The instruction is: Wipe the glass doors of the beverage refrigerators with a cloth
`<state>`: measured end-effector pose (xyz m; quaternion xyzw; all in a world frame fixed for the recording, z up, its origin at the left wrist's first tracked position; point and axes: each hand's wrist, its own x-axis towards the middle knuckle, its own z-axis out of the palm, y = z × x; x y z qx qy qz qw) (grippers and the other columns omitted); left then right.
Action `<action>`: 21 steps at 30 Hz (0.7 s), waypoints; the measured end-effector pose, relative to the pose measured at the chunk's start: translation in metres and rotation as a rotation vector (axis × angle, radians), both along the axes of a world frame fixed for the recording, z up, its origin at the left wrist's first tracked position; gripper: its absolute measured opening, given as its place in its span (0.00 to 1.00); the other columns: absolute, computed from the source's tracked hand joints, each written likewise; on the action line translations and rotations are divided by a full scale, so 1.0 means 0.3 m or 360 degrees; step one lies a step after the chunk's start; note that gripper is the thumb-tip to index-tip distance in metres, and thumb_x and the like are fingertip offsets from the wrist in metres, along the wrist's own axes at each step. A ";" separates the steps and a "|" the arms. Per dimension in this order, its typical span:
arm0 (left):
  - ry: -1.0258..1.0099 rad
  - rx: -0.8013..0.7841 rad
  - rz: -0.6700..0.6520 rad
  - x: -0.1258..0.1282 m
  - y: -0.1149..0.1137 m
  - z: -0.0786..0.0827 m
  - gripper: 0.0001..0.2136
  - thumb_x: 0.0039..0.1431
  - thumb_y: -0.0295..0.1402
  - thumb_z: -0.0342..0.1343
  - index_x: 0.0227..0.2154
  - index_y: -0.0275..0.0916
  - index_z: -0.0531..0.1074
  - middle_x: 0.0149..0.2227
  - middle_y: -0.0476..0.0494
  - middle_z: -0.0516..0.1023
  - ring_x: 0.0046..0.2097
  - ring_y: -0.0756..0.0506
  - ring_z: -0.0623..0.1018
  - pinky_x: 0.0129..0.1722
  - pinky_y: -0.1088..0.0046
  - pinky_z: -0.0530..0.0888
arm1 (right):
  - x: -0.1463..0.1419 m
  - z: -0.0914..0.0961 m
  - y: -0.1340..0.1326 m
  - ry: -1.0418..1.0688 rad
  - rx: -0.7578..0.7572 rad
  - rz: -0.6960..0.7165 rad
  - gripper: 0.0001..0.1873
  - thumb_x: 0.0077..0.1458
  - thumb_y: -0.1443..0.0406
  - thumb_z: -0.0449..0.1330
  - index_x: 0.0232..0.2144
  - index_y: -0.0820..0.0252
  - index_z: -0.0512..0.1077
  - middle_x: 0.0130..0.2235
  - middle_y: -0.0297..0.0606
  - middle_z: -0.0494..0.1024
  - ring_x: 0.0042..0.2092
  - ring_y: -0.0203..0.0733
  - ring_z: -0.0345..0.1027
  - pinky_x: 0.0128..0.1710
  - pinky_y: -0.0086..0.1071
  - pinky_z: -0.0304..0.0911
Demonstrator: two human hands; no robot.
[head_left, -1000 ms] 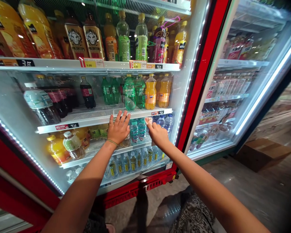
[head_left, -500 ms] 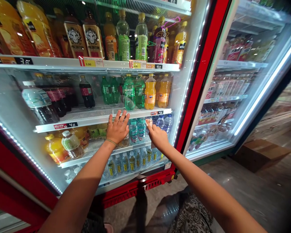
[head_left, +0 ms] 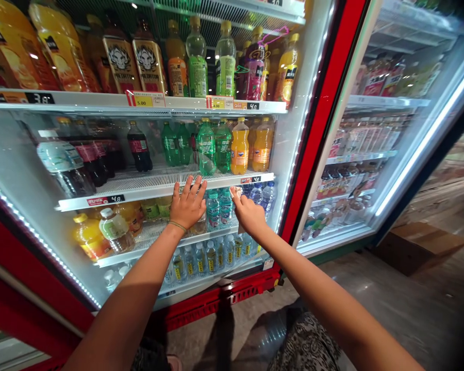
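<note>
My left hand [head_left: 188, 206] is spread flat with its fingers apart, palm forward, and looks to be resting on the glass in front of the drinks fridge. A thin band circles its wrist. To its right, my right hand [head_left: 250, 212] is closed, its fingers around a crumpled whitish piece, perhaps tissue or cloth [head_left: 236, 190], that shows at the fingertips. Behind the hands, teal-labelled bottles [head_left: 213, 211] stand between them on a shelf. Just above is the white shelf edge [head_left: 216, 182], carrying green soda bottles [head_left: 206, 147] and orange soda bottles [head_left: 239, 147].
A red frame post [head_left: 325, 108] separates this fridge from another lit fridge [head_left: 371, 129] on the right. On the floor at right lies a cardboard box [head_left: 421, 246]. Large juice bottles [head_left: 62, 49] fill the upper left shelf. Water bottles [head_left: 210, 256] line the bottom.
My right hand has shifted very slightly left with the whitish piece in its fingers. My left hand stays in place.
</note>
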<state>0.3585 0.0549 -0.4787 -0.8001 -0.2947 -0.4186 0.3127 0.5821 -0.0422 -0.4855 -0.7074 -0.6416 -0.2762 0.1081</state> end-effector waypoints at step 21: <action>0.0020 0.0048 -0.0005 -0.004 -0.011 0.008 0.38 0.66 0.40 0.55 0.74 0.46 0.43 0.72 0.38 0.55 0.74 0.34 0.53 0.74 0.43 0.39 | -0.005 -0.003 0.011 0.0050 0.0048 -0.0066 0.36 0.69 0.69 0.44 0.75 0.53 0.38 0.46 0.45 0.74 0.42 0.43 0.69 0.31 0.29 0.62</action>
